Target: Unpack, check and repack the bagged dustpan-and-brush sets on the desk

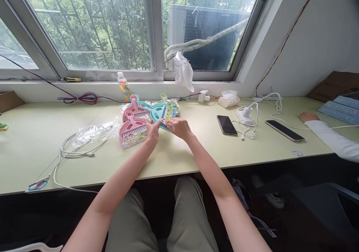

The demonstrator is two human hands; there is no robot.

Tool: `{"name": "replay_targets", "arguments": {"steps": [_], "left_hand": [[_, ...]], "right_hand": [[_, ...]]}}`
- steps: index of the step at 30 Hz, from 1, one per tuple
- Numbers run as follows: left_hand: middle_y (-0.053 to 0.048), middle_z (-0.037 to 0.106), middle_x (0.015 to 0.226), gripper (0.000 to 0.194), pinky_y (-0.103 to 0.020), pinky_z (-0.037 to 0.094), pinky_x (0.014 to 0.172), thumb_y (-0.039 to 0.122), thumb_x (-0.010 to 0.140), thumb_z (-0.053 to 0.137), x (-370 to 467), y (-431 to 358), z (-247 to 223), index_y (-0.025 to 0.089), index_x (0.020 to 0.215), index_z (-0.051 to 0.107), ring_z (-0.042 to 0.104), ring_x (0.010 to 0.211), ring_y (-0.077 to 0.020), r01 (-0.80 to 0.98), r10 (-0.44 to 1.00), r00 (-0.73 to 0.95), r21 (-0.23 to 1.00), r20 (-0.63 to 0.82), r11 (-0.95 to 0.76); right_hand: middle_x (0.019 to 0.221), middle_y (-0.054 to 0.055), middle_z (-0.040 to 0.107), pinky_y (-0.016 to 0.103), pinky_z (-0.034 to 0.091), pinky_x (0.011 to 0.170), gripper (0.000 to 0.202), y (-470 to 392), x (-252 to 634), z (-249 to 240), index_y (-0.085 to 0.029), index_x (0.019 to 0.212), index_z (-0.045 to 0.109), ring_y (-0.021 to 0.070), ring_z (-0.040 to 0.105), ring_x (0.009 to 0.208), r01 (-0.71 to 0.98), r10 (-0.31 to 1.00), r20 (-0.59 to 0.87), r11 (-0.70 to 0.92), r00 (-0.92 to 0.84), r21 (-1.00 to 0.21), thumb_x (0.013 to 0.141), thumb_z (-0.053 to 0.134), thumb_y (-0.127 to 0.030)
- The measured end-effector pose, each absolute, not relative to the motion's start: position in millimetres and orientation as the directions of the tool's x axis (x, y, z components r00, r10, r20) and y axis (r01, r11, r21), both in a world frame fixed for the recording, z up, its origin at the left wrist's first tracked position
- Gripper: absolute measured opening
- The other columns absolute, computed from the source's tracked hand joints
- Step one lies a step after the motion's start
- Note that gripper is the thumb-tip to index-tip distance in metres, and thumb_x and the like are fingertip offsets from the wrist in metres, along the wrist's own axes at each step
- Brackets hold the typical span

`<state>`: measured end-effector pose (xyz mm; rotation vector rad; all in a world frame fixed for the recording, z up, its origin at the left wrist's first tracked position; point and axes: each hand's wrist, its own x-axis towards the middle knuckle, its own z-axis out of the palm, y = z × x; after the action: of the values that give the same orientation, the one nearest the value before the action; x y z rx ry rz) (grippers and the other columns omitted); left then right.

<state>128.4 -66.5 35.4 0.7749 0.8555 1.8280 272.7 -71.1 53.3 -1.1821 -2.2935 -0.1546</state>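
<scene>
A teal mini dustpan-and-brush set with a printed label is between my two hands, its looped handle pointing left. With fingers closed, my left hand grips its near edge. My right hand pinches the label end at its near right corner. Just left of my left hand lies a pink dustpan set in clear wrapping. Another pink dustpan sits behind it, partly covered by the teal one. A green dustpan shows behind the teal set, mostly hidden.
Clear plastic wrapping and a coiled white cable lie to the left. A drink bottle stands by the window. On the right are a phone, a charger, a second phone, and another person's hand.
</scene>
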Motion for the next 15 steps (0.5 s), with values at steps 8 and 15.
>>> {"name": "replay_targets", "arguments": {"steps": [8,15], "left_hand": [[0.005,0.067,0.087,0.072,-0.023,0.055,0.072,0.006,0.061,0.076,125,-63,32,0.029,0.125,0.050,0.068,0.077,-0.0122,-0.463,0.940,-0.303,0.838,0.156,-0.288],[-0.001,0.070,0.105,0.072,-0.025,0.057,0.080,0.003,0.059,0.070,123,-56,29,0.029,0.125,0.055,0.070,0.094,-0.0173,-0.488,0.943,-0.293,0.823,0.157,-0.289]], "right_hand": [[0.113,0.004,0.075,0.026,0.044,0.076,0.031,-75,269,52,-0.024,0.095,0.077,0.0200,0.067,0.101,0.742,0.738,0.531,0.613,-0.416,-0.271,0.100,0.048,-0.034],[0.128,0.007,0.067,0.031,0.049,0.092,0.029,-51,273,47,-0.025,0.118,0.068,0.0221,0.061,0.116,0.592,0.861,0.500,0.354,0.095,-0.724,0.098,0.050,-0.038]]}}
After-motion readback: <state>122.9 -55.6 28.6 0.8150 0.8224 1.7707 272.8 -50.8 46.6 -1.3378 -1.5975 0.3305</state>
